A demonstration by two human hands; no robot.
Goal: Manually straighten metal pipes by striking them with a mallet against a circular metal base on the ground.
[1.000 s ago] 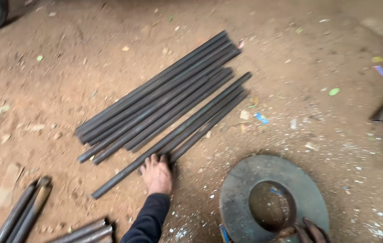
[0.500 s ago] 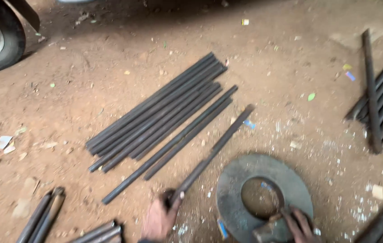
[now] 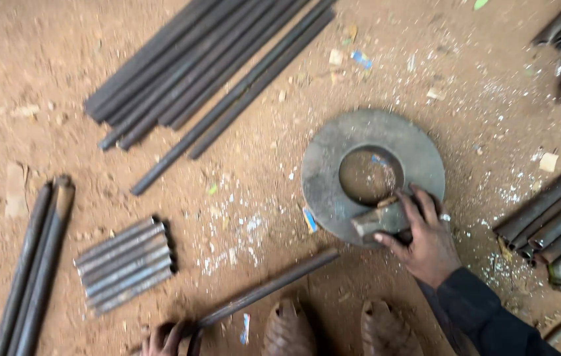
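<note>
Two hands work low over the dirt. The right hand [image 3: 425, 240] curls shut around a short metal block [image 3: 378, 222], pressing it onto the near rim of a flat, rusty steel ring [image 3: 333, 165], probably to steady it. The left hand [image 3: 162, 337], at the near edge, closes on the end of a long dark rod [image 3: 267, 288] lying slantwise. Further left lie short cut rods [image 3: 125, 264]; far left, a bundle of long rods [image 3: 208, 66].

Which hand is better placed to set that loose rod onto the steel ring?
Left, probably. The left hand already grips the near end of the loose rod, whose far end points toward the ring. The right hand is busy holding a short metal block on the ring's rim.
</note>
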